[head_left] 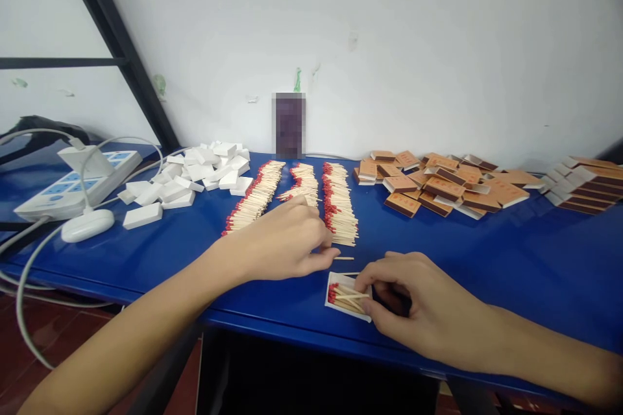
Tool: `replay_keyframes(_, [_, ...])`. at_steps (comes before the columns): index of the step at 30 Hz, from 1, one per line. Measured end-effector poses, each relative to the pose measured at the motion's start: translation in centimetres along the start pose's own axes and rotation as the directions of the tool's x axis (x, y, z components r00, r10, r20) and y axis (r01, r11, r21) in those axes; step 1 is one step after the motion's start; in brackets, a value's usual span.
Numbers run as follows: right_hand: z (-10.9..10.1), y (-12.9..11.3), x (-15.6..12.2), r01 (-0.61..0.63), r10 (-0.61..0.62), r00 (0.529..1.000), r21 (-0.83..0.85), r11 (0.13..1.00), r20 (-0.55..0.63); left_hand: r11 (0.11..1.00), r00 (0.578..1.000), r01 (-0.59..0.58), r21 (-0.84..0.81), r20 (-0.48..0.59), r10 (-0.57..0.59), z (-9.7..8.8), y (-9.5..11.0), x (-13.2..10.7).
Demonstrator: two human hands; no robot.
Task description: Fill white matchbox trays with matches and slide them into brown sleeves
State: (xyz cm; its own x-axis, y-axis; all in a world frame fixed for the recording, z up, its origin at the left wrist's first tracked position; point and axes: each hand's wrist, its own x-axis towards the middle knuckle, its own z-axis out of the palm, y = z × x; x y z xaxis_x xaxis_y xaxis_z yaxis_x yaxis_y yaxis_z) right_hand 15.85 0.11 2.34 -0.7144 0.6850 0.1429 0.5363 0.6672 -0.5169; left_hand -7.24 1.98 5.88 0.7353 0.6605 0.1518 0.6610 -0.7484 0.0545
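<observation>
A small white matchbox tray [327,292] with red-tipped matchsticks [343,298] in it rests near the front edge of the blue table. My right hand [418,305] grips the tray's right end between thumb and fingers; one match lies across the others near the thumb. My left hand [287,240] is above the near end of the middle match row, its fingers curled in and the thumb close to the index finger. A single matchstick [345,258] shows at the thumb tip; whether it is pinched or lying on the table I cannot tell. Another match lies behind the tray.
Three rows of matches stretch back, including the left row [256,198] and right row [339,204]. White trays [204,168] are heaped at left, orange matchbox sleeves [438,181] at right, beside stacked boxes [586,185]. A power strip [92,185] with cables occupies the far left.
</observation>
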Motion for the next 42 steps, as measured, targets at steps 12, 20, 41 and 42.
replay_keyframes(12, [0.0, 0.3, 0.1, 0.165, -0.171, 0.98, -0.067, 0.984, -0.099, 0.988, 0.989, -0.143, 0.053, 0.046, 0.141, 1.2, -0.4, 0.5])
replay_keyframes(20, [0.1, 1.0, -0.1, 0.313, -0.318, 0.944, -0.07, 0.947, -0.089, 0.985, 0.985, -0.17, 0.039, 0.036, 0.169, 1.1, -0.1, 0.7])
replay_keyframes(41, [-0.9, 1.8, 0.0, 0.431, -0.429, 0.902, -0.114, 0.895, 0.041, 0.981, 0.976, -0.19, 0.023, 0.117, 0.186, 0.0, 0.7, 2.9])
replay_keyframes(42, [-0.9, 1.9, -0.1, 0.441, -0.44, 0.897, -0.111, 0.891, 0.035, 0.979, 0.972, -0.204, 0.023, 0.12, 0.199, -0.1, 0.8, 3.1])
